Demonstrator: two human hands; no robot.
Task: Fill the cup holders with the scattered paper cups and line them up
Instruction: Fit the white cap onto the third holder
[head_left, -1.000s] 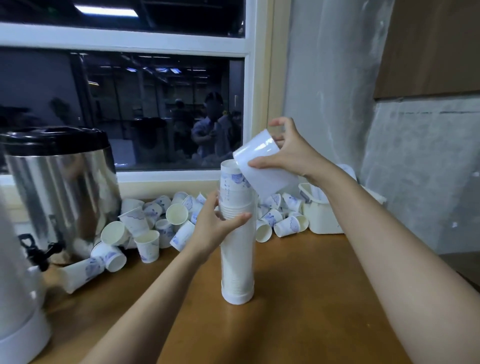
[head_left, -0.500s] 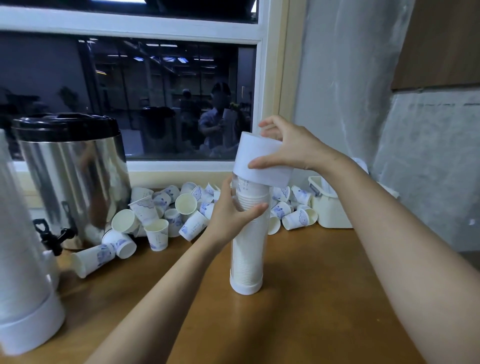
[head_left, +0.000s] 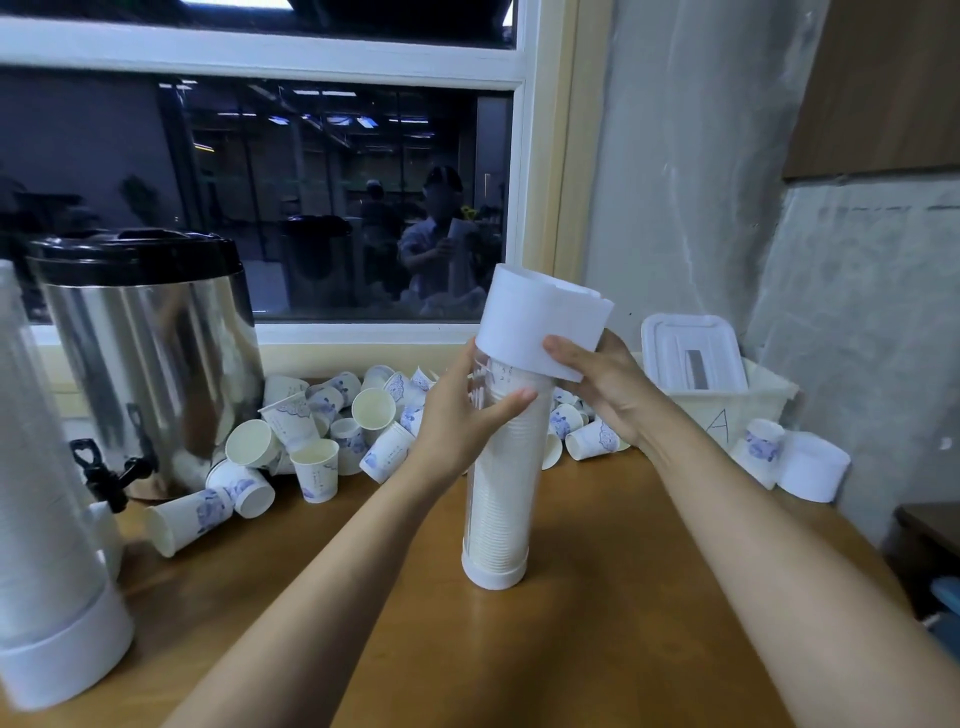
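The cup holder, a clear tube on a white base, stands upright on the wooden table in the middle of the scene, packed with nested cups almost to the top. The left hand grips the tube just below its top, thumb across the near side and fingers curled round the far side. The right hand clasps the white cap, thumb on the near face and fingers hidden behind it.

The relation that matters is axis against axis. The tube's long axis runs straight up from the table, and the cap sits directly over its top end, leaning a little so that its right lower edge flares out (whether it is fully seated cannot be told). The right hand is the one on the cap, so it seems best placed to level it and press it down along the tube while the left steadies.

Many loose paper cups lie heaped at the far edge under the window, between the steel urn on the left and a white lidded box on the right. A second holder stands near left, so the filling looks far from finished.
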